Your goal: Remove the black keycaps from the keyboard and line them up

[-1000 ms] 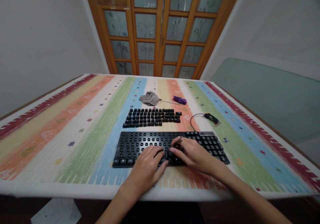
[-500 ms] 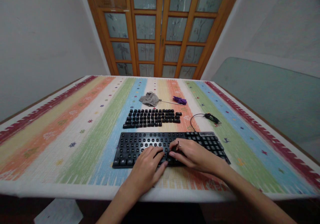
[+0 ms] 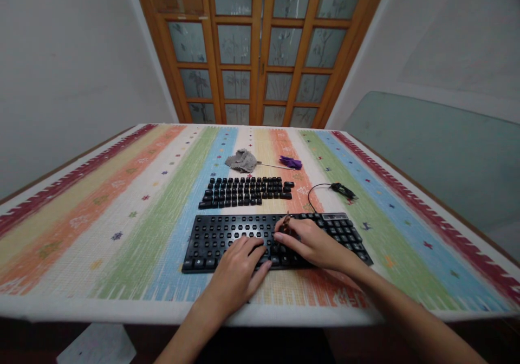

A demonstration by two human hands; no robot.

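A black keyboard [image 3: 227, 240] lies in front of me, with most keycaps off its left and middle part, leaving bare switches. My left hand [image 3: 239, 264] rests on its front middle, fingers stretched over the keyboard and thumb apart. To the right of it, my right hand [image 3: 303, 239] is over the keyboard with thumb and fingers pinched. A small, thin brownish thing [image 3: 286, 224] shows at those fingers; its kind is too small to tell. Behind the keyboard, loose black keycaps [image 3: 244, 192] lie in rows on the cloth.
Further back are a crumpled grey cloth [image 3: 242, 161], a thin rod [image 3: 276, 166] and a purple cloth [image 3: 290, 162]. The keyboard's bundled cable [image 3: 343, 190] lies at the right. A striped tablecloth [image 3: 138, 234] covers the table. A wooden glazed door [image 3: 262, 66] stands beyond.
My right hand has moved slightly up and back over the keyboard, with more of the brownish thing showing at its fingers. My left hand stays in nearly the same place.
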